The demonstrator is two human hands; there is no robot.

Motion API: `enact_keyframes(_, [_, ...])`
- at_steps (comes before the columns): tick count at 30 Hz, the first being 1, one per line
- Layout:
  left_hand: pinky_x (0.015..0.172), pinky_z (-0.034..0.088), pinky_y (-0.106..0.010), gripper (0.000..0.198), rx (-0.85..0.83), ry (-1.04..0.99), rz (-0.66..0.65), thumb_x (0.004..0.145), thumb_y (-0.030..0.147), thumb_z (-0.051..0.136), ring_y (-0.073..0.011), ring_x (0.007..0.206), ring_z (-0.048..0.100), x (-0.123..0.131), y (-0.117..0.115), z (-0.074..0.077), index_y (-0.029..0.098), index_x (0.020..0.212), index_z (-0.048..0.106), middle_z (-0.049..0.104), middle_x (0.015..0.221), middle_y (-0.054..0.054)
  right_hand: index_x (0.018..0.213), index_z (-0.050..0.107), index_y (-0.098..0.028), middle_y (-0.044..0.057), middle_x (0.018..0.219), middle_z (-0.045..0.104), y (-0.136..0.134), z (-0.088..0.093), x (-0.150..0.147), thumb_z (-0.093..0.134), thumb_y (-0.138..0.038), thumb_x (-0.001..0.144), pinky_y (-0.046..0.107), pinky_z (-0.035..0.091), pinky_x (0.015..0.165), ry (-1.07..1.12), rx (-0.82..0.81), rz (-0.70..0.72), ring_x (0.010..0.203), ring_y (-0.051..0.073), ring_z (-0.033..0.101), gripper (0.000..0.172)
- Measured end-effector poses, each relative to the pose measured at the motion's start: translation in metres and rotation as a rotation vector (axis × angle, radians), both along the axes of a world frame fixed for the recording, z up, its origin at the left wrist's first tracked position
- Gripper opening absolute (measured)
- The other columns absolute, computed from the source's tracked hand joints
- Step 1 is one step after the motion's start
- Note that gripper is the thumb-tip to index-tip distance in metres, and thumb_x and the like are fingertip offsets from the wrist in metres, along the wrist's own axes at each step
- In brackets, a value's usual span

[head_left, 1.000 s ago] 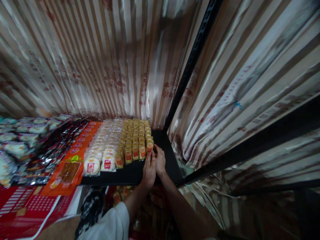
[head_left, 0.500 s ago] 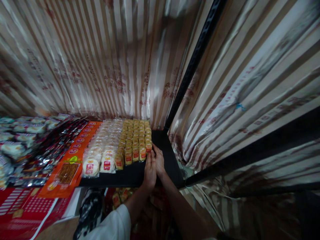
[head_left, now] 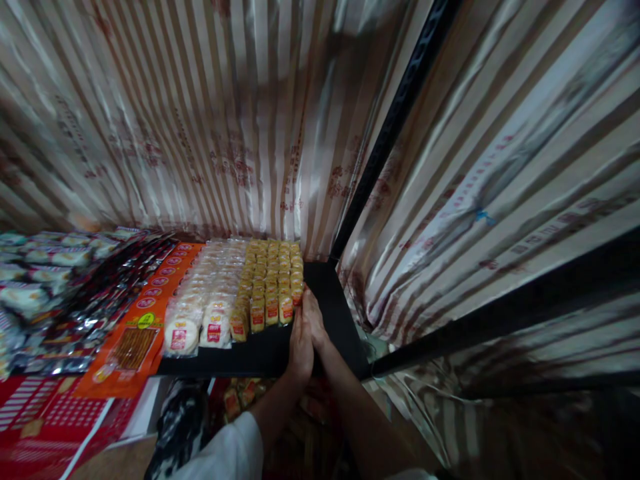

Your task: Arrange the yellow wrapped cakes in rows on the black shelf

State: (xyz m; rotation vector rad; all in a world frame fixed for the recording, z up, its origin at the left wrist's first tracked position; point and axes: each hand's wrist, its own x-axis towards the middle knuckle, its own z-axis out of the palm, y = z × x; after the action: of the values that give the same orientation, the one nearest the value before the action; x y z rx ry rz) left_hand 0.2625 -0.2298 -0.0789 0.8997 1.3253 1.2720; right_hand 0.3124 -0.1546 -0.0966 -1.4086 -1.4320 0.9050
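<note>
Rows of small yellow-wrapped snack packets [head_left: 271,283] stand on a black shelf [head_left: 220,363]. My right hand [head_left: 315,321] lies flat along the right side of the last row, fingers stretched out, fingertips at its front packet. Close beside it, my left hand [head_left: 301,350] has its fingers straight and together, with the tips at the front end of that same row. The palms face each other. Whether anything small sits between them is hidden. To the left of the yellow rows are clear-wrapped white round crackers [head_left: 216,327] with red labels.
Farther left lie an orange snack bag [head_left: 133,347], dark shiny packets [head_left: 95,300] and white packets [head_left: 25,300]. A red basket [head_left: 50,413] is below the shelf edge. Striped sheeting [head_left: 240,133] hangs behind, beside a black metal post [head_left: 385,153]. More yellow packets [head_left: 243,397] sit below.
My right hand has edged slightly left and forward along the last row, and my hands are closer together. The packets look unmoved.
</note>
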Motion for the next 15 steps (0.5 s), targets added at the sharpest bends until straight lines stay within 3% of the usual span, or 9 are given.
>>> enact_keyframes(7, [0.114,0.022,-0.03,0.055,-0.006,0.046,0.0,0.089,0.033,0.034,-0.0167,0.135,0.031,0.003,0.0,0.012,0.006,0.136,0.038,0.035,0.146,-0.012,0.133,0.047,-0.018,0.007,0.144,0.04,-0.009,0.014,0.007,0.021,-0.069,0.084,0.037,0.018,0.114,0.138,-0.026,-0.072,0.136,0.019,0.028,0.075])
enact_keyframes(15, [0.112,0.027,-0.031,0.045,-0.036,0.124,0.028,0.088,0.03,0.035,-0.0158,0.131,0.039,0.006,-0.02,0.012,0.013,0.128,0.049,0.045,0.14,-0.009,0.126,0.053,-0.017,0.01,0.134,0.051,-0.05,0.011,0.012,0.033,-0.061,0.086,0.038,0.032,0.106,0.219,-0.001,-0.149,0.126,0.021,0.043,0.062])
